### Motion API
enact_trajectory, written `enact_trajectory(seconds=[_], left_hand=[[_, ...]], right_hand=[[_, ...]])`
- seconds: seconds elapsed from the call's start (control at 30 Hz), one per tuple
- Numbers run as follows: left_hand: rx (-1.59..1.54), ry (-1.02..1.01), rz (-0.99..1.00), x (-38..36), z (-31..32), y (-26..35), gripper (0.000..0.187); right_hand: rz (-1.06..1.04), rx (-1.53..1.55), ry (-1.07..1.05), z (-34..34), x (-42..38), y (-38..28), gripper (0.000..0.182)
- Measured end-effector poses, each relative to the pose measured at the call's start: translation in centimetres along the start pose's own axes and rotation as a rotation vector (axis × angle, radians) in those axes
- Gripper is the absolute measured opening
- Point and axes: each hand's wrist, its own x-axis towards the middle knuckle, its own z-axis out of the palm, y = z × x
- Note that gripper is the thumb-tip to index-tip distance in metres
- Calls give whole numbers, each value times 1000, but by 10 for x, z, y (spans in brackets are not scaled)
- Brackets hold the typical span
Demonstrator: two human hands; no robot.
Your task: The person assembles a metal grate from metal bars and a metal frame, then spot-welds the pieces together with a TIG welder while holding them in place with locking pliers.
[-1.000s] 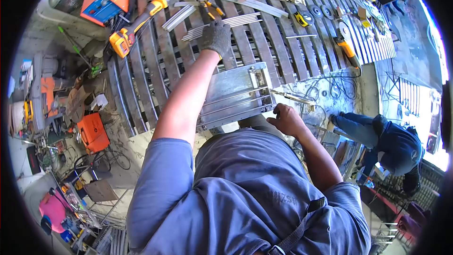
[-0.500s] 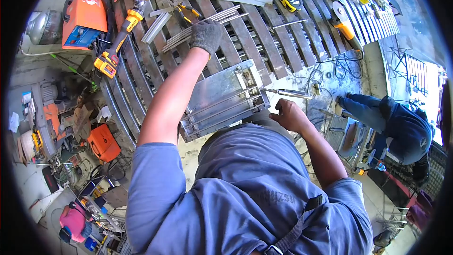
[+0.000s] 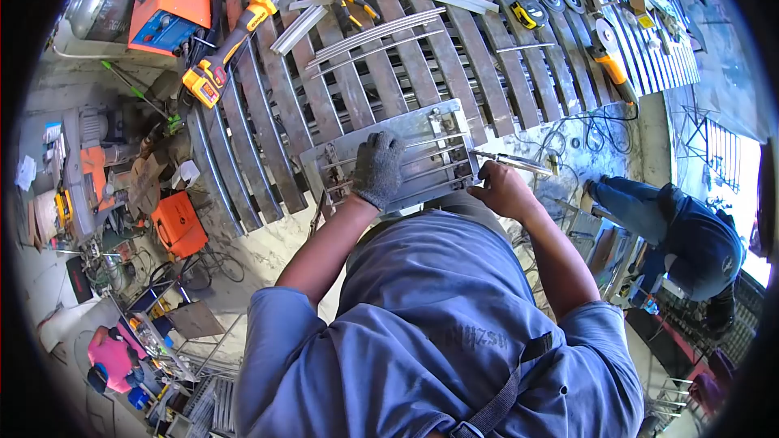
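A flat metal plate (image 3: 331, 149) with raised end brackets lies at the slatted table's near edge, in front of my body. Thin metal rods (image 3: 430, 169) run across it between the brackets. My left hand (image 3: 378, 172), in a dark grey glove, is over the plate's left half with its fingers curled round a rod that shows on both sides of it. My bare right hand (image 3: 506, 191) is closed beside the plate's right end, by locking pliers (image 3: 523, 165) that stick out there. What its fingers hold, if anything, is hidden.
Loose rods (image 3: 377, 35) lie on the slatted table (image 3: 349, 85). Around them are pliers (image 3: 350, 6), a yellow angle grinder (image 3: 231, 49), another grinder (image 3: 610, 63), and a tape measure (image 3: 529, 14). An orange welding machine (image 3: 172, 2) stands left. A co-worker (image 3: 690, 227) bends at right.
My left hand has moved from the loose rods on the table back to the plate. My right hand has shifted slightly up and closer to the pliers. The view has shifted a little.
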Motion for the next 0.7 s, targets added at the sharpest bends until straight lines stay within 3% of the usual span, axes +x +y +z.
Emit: enact_trajectory(seconds=[0.23, 0.7], left_hand=[[-23, 94, -48, -16, 0, -2, 48], [-158, 135, -66, -3, 20, -17, 29]], right_hand=[[-10, -31, -19, 3, -7, -18, 47], [-4, -54, -8, 6, -17, -23, 49]])
